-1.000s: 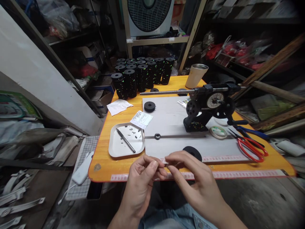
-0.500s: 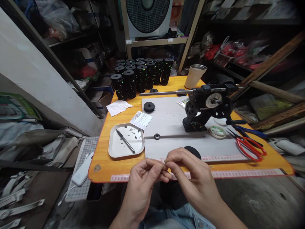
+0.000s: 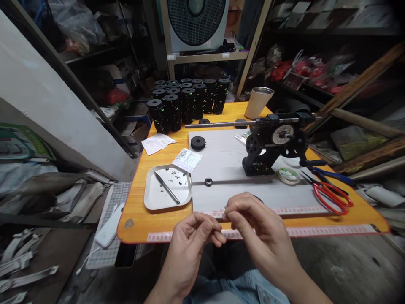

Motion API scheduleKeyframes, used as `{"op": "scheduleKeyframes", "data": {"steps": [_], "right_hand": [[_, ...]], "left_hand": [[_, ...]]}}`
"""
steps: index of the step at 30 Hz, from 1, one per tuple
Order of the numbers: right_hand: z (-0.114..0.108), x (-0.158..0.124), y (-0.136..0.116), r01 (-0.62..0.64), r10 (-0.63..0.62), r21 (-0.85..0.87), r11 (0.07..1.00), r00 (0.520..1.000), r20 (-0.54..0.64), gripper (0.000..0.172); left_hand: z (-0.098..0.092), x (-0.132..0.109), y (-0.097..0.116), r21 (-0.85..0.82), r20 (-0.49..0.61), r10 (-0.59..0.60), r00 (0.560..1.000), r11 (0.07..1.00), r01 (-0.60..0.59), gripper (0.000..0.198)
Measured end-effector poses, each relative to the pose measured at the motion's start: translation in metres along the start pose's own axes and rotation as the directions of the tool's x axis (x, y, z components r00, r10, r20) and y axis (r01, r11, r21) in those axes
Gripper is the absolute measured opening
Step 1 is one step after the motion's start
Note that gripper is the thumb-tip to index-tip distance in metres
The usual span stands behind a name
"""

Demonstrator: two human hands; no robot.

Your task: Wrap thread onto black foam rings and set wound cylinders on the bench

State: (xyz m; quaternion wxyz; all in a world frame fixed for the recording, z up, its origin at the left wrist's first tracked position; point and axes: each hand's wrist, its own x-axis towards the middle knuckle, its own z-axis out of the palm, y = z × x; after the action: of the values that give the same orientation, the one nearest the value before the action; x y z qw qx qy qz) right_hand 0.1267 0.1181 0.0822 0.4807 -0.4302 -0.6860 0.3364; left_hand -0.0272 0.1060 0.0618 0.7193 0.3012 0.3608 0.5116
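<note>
Above the front edge of the table, my left hand point(image 3: 194, 242) is closed, its thumb against curled fingers; whatever it pinches is too small to name. Close by on its right, my right hand point(image 3: 257, 230) pinches thumb and forefinger together, with a tiny pale speck at the tips that I cannot make out. A black disc point(image 3: 258, 199) lies mostly hidden behind the right hand. Beyond the hands, a small black ring point(image 3: 208, 181) rests on the grey board point(image 3: 221, 158), and a thick black disc with a centre hole point(image 3: 198, 143) sits farther back.
A white tray point(image 3: 148, 198) with a pen point(image 3: 167, 188) and small bits stands left. At right are a hand-cranked winding machine point(image 3: 268, 143), tape roll point(image 3: 288, 175), red-handled scissors point(image 3: 332, 198) and a cup point(image 3: 258, 102). Several black cylinders point(image 3: 188, 103) stand behind; a measuring tape point(image 3: 329, 231) lines the front edge.
My right hand has moved slightly up and away from the left, so a gap shows between the fingertips. The left hand stays nearly in place, still closed.
</note>
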Motion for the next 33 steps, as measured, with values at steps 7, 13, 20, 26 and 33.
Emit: {"op": "scheduleKeyframes", "data": {"steps": [7, 13, 20, 26, 33], "right_hand": [[-0.001, 0.000, 0.002, -0.066, 0.065, 0.044, 0.997, 0.998, 0.011, 0.015], [-0.002, -0.004, 0.006, -0.093, 0.093, 0.060, 0.994, 0.996, 0.007, 0.016], [-0.009, -0.005, 0.012, -0.100, 0.100, 0.011, 0.995, 0.995, 0.007, 0.014], [-0.060, -0.018, 0.029, -0.192, 0.141, -0.180, 0.965, 0.955, -0.261, 0.014], [-0.150, -0.044, 0.045, -0.359, -0.019, -0.519, 0.776, 0.809, -0.588, 0.024]], "left_hand": [[-0.002, -0.001, -0.001, 0.029, 0.004, 0.011, 1.000, 1.000, -0.011, 0.022], [-0.002, 0.000, -0.001, 0.001, -0.012, 0.014, 1.000, 1.000, -0.014, 0.022], [-0.002, 0.001, -0.002, 0.038, -0.031, 0.042, 0.999, 0.998, -0.041, 0.022], [-0.004, 0.003, -0.009, 0.150, -0.037, 0.090, 0.995, 0.985, -0.084, 0.017], [0.009, 0.010, -0.014, 0.236, -0.099, 0.147, 0.984, 0.964, -0.120, 0.019]]}}
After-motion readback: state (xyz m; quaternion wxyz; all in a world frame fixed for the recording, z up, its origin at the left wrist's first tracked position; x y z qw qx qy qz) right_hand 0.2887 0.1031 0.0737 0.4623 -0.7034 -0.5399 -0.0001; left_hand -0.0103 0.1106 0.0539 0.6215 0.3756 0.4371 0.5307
